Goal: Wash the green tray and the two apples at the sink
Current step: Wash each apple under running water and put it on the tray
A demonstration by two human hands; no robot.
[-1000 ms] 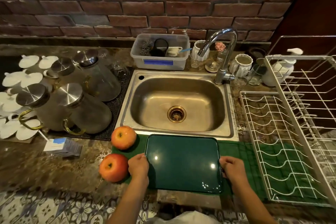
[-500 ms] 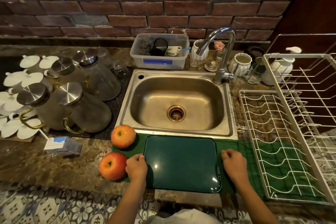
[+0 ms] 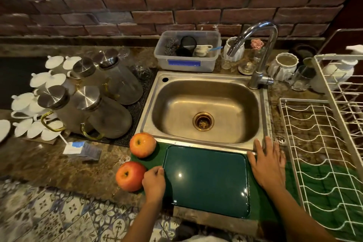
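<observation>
While tray stays flat: washing not begun.
Right hand (image 3: 268, 163): has left the green tray (image 3: 206, 180), fingers spread flat just beside the sink (image 3: 263, 116), holding nothing.
Left hand (image 3: 154, 181): still pinches tray's left edge.
Apples (image 3: 142, 145) (image 3: 130, 176): on green mat, unmoved.

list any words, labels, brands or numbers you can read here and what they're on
No text here is readable.
Plastic tub behind the sink: a blue label, with no legible writing.
Small carton lying on the counter left of the apples: a blue and white face, print too blurred to read.
White pump bottle behind the rack: no marking readable.
</observation>
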